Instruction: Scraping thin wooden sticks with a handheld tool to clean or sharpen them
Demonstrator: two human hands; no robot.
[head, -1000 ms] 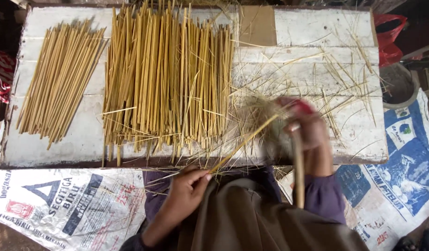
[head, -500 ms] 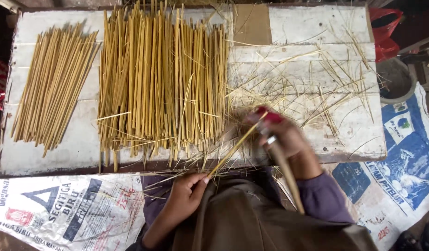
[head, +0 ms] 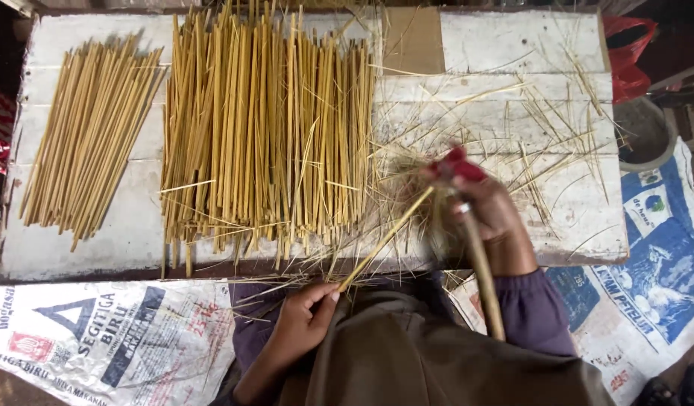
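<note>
Both arms wear long purple sleeves. The right sleeve (head: 533, 314), just below the near edge of the white wooden board (head: 505, 45), ends in a snug cuff at the wrist. The left sleeve (head: 250, 331), also below that near edge, is a darker, duller purple and bunches in soft folds along the forearm. Between the two sleeves a brown-olive cloth (head: 429, 353) covers the lap and falls in broad creases. On the right hand (head: 491, 216), over the board, a pale ring-like band shows on one finger, with something red at the fingertips. The left hand (head: 300, 323) is bare.
</note>
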